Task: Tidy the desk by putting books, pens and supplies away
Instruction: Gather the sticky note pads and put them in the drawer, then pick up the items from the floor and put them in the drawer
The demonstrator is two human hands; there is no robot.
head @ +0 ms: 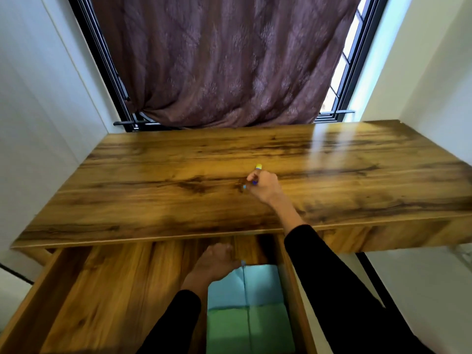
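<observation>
nearest, the open drawer [84, 300] holds a blue book [260, 287] and a green book [245, 328] stacked against its right wall. the left hand [217, 263] rests inside the drawer at the blue book's far edge, fingers curled; whether it grips anything cannot be told, though a small blue tip shows beside it. farther out, the right hand [264, 183] sits on the desk [153, 175], fingers closed around several pens [258, 167], a yellow cap showing above the knuckles. judged step: carry the pens to the drawer. keep the bundle tight and level, lift clear of the desk's front edge, then lower into the bare floor left of the books. the drawer's left half offers ample open room; the right wall and the overhanging desk edge are the tight spots. beyond, a curtain [224, 60] hangs to the desk's rear edge.
</observation>
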